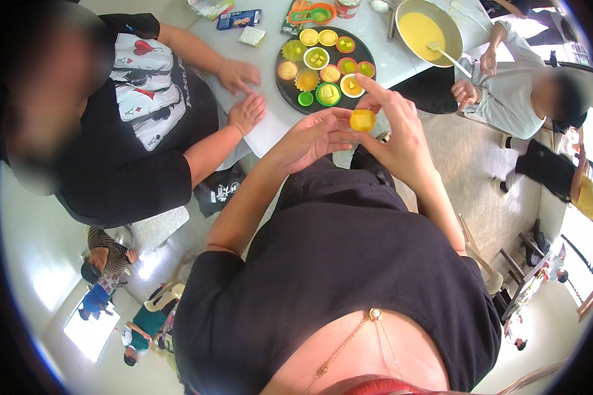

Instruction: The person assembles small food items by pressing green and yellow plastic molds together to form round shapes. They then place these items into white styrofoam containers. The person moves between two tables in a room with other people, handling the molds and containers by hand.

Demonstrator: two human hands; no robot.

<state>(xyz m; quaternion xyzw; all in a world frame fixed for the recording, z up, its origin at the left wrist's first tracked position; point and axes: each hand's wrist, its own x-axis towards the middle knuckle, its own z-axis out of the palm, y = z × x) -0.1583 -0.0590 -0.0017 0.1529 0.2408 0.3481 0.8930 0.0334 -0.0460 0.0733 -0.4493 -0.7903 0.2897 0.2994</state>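
Between my two hands, just off the near edge of a dark round tray [283, 89], is a small yellow baking cup [363, 121] with a pale yellow piece in it. My right hand [402, 135] pinches the cup from the right side between thumb and fingers. From the left, the fingertips of my left hand [313, 137] close on it too. Several small coloured cups with yellow contents stand on the tray, among them a green cup [328, 93] and a white cup [352, 86]. A little green cup [305, 99] sits near the tray's left edge.
A large metal bowl [428, 29] holds yellow liquid and a spatula [445, 52]. Behind the tray are measuring cups [317, 14], a blue packet [239, 19] and a foil-wrapped block [251, 36]. One person's hands [244, 99] rest on the left of the table [270, 125]; another person [507, 85] stands right.
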